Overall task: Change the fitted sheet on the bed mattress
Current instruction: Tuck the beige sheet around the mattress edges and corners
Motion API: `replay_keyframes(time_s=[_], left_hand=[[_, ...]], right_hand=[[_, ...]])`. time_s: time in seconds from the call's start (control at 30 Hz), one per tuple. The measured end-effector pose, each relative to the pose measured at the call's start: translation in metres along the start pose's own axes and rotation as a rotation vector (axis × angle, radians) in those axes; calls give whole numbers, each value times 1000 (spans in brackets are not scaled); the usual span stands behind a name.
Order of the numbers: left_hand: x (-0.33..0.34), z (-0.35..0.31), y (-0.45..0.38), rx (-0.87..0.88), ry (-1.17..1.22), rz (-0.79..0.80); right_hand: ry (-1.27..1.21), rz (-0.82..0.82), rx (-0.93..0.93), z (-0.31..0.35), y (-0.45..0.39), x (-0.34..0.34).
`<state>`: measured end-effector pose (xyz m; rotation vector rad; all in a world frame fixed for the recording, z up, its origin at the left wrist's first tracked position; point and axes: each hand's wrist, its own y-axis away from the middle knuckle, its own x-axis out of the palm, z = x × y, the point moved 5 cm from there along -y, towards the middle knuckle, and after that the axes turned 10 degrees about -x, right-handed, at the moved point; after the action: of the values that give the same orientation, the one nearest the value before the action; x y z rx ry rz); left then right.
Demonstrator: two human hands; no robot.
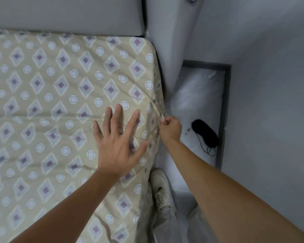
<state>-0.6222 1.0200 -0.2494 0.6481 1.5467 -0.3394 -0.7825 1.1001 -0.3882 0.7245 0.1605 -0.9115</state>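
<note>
A beige fitted sheet [60, 102] with purple diamonds and white circles covers the mattress and wraps its far right corner. My left hand [118, 137] lies flat on the sheet near the right edge, fingers spread and straight. My right hand [170, 128] is at the side of the mattress, fingers curled, pinching a fold of the sheet's edge that stretches up toward the top surface. The mattress under the sheet is hidden.
A grey padded headboard [65, 14] runs along the far end. A narrow strip of pale floor [197, 102] lies right of the bed, with a black eye mask [204, 133] on it and grey walls around. My white shoe [161, 190] stands beside the bed.
</note>
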Motion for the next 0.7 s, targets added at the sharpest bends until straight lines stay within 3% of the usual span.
replay_keyframes(time_s=[0.13, 0.23, 0.3, 0.37, 0.47, 0.53, 0.63, 0.7], left_hand=[[-26, -12, -47, 59, 12, -63], [-24, -28, -95, 47, -9, -46], [-10, -34, -102, 33, -56, -44], [-1, -32, -102, 30, -79, -61], [1, -31, -103, 53, -74, -66], [2, -32, -104, 46, -102, -62], [3, -34, -105, 39, -111, -43], [1, -35, -106, 43, -117, -30]], right_hand=[[-81, 184, 36, -7, -5, 10], [-253, 179, -29, -12, -20, 23], [-375, 317, 18, -18, -26, 56], [-341, 491, 76, -19, -18, 83], [-114, 595, 118, -21, -4, 76], [8, 592, 84, -14, 3, 60], [-146, 453, 75, -4, 13, 36], [-243, 499, 117, -2, 21, 30]])
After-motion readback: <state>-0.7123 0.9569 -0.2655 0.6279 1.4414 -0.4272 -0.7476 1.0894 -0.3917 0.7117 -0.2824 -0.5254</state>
